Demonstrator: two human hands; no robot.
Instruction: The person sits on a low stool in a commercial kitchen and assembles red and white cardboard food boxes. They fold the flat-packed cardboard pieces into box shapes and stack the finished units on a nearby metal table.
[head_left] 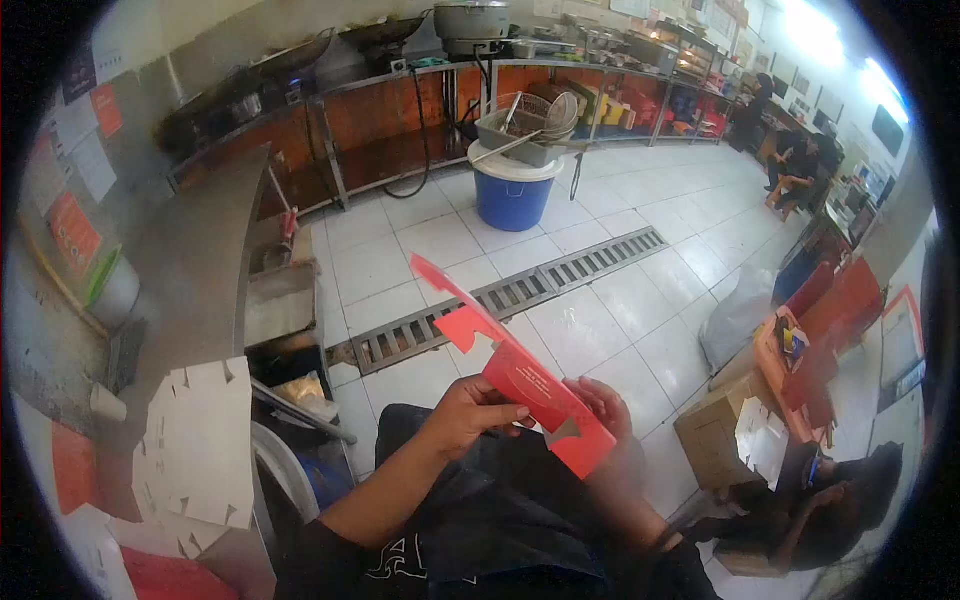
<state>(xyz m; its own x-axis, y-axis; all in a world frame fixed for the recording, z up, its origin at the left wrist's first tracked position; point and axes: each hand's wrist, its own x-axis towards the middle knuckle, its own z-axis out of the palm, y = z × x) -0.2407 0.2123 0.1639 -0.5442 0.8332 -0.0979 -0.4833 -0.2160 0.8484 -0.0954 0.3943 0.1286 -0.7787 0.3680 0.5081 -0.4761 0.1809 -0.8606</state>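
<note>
A red die-cut cardboard box blank (530, 380), with notched flaps and small pale print, is held up at a slant in front of my lap. My left hand (475, 415) is closed on its near left edge, the thumb lying across the front face. Behind the right edge, my right hand (608, 408) grips the card too. Its lower part is hidden by the red flap. To my left stands a stack of flat white box blanks (195, 440), with red card (175, 578) below it.
A blue tub (515, 200) holding a grey basin and strainers stands ahead, beyond a floor drain grate (510, 295). Wok burners line the far wall. At right are a cardboard carton (715, 430), a white bag (738, 320) and a seated person in black (840, 500). Others sit farther back.
</note>
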